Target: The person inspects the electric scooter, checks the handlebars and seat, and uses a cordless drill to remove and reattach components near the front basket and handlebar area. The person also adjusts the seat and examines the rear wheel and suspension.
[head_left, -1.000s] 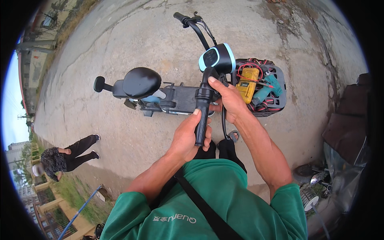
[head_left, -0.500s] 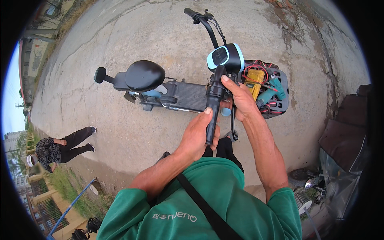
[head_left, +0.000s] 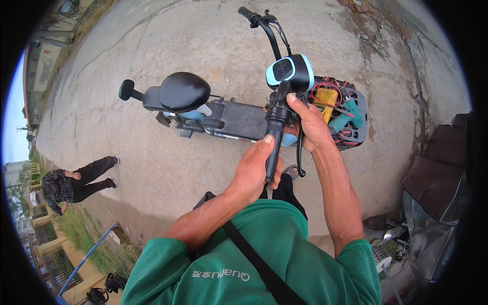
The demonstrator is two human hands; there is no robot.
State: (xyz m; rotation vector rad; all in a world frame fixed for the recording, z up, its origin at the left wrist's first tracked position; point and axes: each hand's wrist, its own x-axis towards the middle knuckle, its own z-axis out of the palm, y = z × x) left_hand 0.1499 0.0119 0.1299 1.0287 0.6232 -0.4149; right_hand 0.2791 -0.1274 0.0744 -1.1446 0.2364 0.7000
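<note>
Crosswise in front of me stands an electric scooter with a black seat point(head_left: 184, 94), a ribbed footboard point(head_left: 244, 120) and a black display housing point(head_left: 297, 72) trimmed in light blue. My left hand point(head_left: 255, 165) is wrapped round the near black handlebar grip point(head_left: 273, 147), thumb lying along its top. Higher up the same bar, my right hand point(head_left: 313, 124) holds the control housing point(head_left: 279, 108), its thumb pressed against the side and its fingers reaching underneath, mostly hidden. The black brake lever point(head_left: 300, 160) hangs down between my hands.
A front basket point(head_left: 360, 133) carries a yellow multimeter point(head_left: 325, 99) with red leads and a teal power drill point(head_left: 351, 114). The far handlebar grip point(head_left: 246, 13) points away. A person point(head_left: 76, 183) stands at left. Brown covers point(head_left: 432, 175) and vehicle parts lie at right.
The handlebar and display have shifted slightly right in view, both hands staying on the bar. My foot shows more below the grip. The person at left appears slightly lower and further left.
</note>
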